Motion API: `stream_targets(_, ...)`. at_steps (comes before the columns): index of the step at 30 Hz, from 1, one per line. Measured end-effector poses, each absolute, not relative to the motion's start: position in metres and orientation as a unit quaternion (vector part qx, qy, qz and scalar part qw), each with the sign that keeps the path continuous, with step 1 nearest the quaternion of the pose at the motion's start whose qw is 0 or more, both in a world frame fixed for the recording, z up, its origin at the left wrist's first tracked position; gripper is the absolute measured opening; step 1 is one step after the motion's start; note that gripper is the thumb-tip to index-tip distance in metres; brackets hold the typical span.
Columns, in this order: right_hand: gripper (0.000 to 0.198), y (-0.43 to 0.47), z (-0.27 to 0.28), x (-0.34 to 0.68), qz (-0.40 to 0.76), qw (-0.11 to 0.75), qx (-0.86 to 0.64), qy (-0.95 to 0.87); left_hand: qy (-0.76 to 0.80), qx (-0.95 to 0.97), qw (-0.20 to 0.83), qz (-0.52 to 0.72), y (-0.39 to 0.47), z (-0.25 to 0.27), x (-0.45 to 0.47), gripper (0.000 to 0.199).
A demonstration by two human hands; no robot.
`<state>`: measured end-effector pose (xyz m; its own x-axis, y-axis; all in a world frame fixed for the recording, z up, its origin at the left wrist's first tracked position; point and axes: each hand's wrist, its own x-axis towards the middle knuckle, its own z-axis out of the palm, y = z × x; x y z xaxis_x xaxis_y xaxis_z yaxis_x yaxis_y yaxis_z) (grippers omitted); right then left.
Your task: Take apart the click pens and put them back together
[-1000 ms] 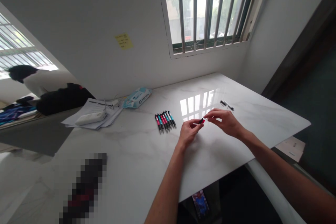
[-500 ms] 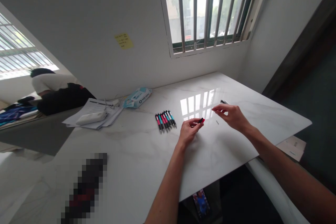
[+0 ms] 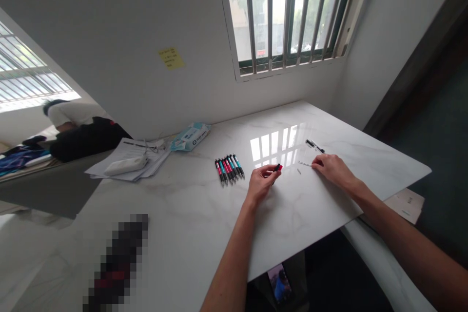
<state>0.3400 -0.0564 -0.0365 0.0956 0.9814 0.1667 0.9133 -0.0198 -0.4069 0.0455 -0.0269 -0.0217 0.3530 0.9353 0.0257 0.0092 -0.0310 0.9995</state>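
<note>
My left hand (image 3: 261, 184) is closed around a red and black pen barrel (image 3: 280, 167), its end showing past the fingertips. To the right, my right hand (image 3: 332, 168) pinches a thin pen refill (image 3: 304, 164), which points left just above the table. A small spring (image 3: 299, 171) lies on the tabletop between my hands. Just beyond my right hand are black pen parts (image 3: 315, 146). Left of my left hand, several pens (image 3: 229, 168) in red, teal and black lie side by side in a row.
The white marbled table (image 3: 175, 234) runs to the wall below a barred window. At its back left are a wipes packet (image 3: 191, 136) and papers (image 3: 126, 146) under a white device (image 3: 126, 165). A person (image 3: 78, 114) bends over at far left. A phone (image 3: 281, 282) shows below the table edge.
My right hand has moved slightly down and right, and the thin refill now shows in its fingers. The barrel in my left hand has tilted more upright.
</note>
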Motion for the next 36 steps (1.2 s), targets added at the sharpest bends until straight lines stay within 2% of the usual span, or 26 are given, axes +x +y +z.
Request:
stream_targets(4, 0.022, -0.055, -0.025, 0.330, 0.129, 0.291, -0.680, -0.660, 0.401, 0.592, 0.572, 0.402, -0.027, -0.023, 0.046, 0.043)
stream_targets(7, 0.031, -0.057, -0.008, 0.311, 0.241, 0.396, -0.605, -0.647, 0.398, 0.593, 0.573, 0.403, -0.027, -0.023, 0.046, 0.042)
stream_targets(9, 0.038, -0.059, 0.004, 0.295, 0.316, 0.444, -0.533, -0.648, 0.392, 0.593, 0.576, 0.404, -0.027, -0.022, 0.047, 0.041)
stream_targets(11, 0.036, -0.060, 0.014, 0.280, 0.362, 0.481, -0.480, -0.638, 0.388, 0.592, 0.579, 0.405, -0.028, -0.022, 0.047, 0.041)
stream_targets(14, 0.032, -0.060, 0.023, 0.264, 0.383, 0.541, -0.448, -0.599, 0.384, 0.592, 0.582, 0.405, -0.028, -0.020, 0.047, 0.041)
stream_targets(17, 0.030, -0.056, 0.024, 0.255, 0.386, 0.563, -0.437, -0.585, 0.378, 0.593, 0.583, 0.407, -0.028, -0.020, 0.047, 0.041)
stream_targets(20, 0.030, -0.054, 0.023, 0.252, 0.388, 0.542, -0.433, -0.607, 0.366, 0.596, 0.586, 0.408, -0.027, -0.020, 0.047, 0.040)
stream_targets(23, 0.034, -0.053, 0.020, 0.255, 0.382, 0.486, -0.450, -0.644, 0.361, 0.599, 0.583, 0.414, -0.027, -0.021, 0.046, 0.039)
stream_targets(26, 0.036, -0.053, 0.012, 0.263, 0.306, 0.402, -0.533, -0.679, 0.364, 0.595, 0.573, 0.431, -0.025, -0.023, 0.046, 0.038)
stream_targets(29, 0.028, -0.055, -0.002, 0.274, 0.186, 0.298, -0.643, -0.680, 0.365, 0.594, 0.566, 0.439, -0.023, -0.025, 0.046, 0.036)
stream_targets(32, 0.015, -0.058, -0.014, 0.281, 0.155, 0.220, -0.685, -0.677, 0.377, 0.601, 0.552, 0.438, -0.023, -0.026, 0.045, 0.035)
stream_targets(36, 0.017, -0.061, -0.021, 0.284, 0.161, 0.224, -0.667, -0.692, 0.416, 0.609, 0.515, 0.437, -0.023, -0.025, 0.043, 0.031)
